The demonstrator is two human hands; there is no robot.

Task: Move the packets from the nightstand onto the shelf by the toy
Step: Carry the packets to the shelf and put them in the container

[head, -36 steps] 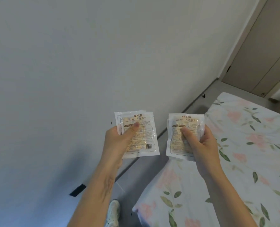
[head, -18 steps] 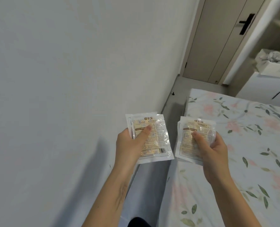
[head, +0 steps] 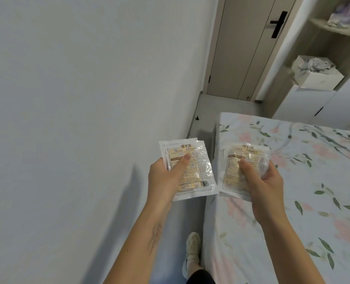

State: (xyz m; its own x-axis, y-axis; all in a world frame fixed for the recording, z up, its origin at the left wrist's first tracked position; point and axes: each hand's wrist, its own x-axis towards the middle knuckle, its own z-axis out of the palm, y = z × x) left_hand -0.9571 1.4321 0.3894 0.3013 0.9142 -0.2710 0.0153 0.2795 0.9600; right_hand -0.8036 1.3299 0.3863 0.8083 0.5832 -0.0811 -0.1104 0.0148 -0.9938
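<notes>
We see glossy, crinkled clear plastic packets point(head: 192, 171) under our left hand's point(head: 165, 179) thumb, and more point(head: 239, 171) in our right hand point(head: 266, 187). Right of that hand lies matt floral cloth bedsheet point(head: 305, 181); left, a smooth matt wall point(head: 78, 99).

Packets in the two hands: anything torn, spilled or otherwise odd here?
Nothing stands out. The left hand grips an intact stack of packets, slightly fanned; the right hand holds another stack above the bed. No tear or spill shows.
</notes>
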